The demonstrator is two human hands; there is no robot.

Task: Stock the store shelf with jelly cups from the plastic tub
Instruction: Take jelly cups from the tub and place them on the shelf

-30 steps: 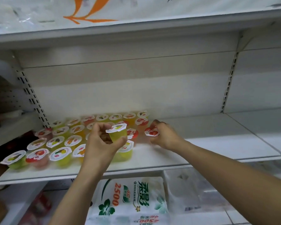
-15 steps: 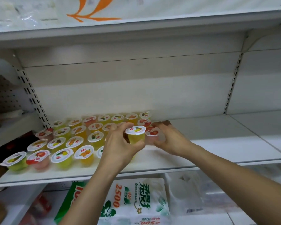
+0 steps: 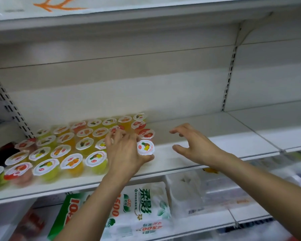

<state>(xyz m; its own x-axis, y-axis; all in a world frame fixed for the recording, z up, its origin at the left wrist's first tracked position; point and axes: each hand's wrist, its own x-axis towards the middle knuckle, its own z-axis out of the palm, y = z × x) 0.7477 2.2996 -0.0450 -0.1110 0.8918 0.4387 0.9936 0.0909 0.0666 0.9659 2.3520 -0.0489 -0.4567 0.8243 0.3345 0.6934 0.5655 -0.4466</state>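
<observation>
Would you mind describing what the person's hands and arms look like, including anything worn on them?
Both arms are bare up to the frame edge, with no sleeves visible. The left hand and right hand wear no gloves, and no rings, watch or bracelets are visible.

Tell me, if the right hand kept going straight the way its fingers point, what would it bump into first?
Probably the red-lidded jelly cup at the right edge of the group. The right hand is open, fingers pointing left toward it over bare shelf. Depth is unclear, so it might pass just above the lid.
</observation>
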